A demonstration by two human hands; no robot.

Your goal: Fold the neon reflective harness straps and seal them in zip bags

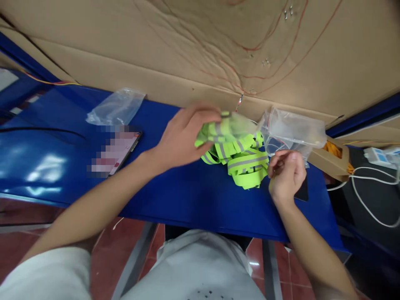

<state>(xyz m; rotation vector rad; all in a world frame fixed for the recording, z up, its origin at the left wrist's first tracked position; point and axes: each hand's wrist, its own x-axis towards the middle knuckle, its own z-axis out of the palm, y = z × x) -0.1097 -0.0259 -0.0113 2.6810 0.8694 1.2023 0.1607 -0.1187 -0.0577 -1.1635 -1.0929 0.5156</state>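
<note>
A pile of neon-green straps with grey reflective stripes lies on the blue table. My left hand is closed on the top of the pile, lifting part of it, which looks partly wrapped in clear plastic. My right hand sits just right of the straps with its fingers curled in a pinch; what it pinches is too small to make out. A clear plastic bag with thin wires inside lies right behind my right hand.
A phone lies on the table at the left, with an empty clear bag behind it. A cardboard sheet with thin red wires stands at the back. A small cardboard box and white cables sit at the right.
</note>
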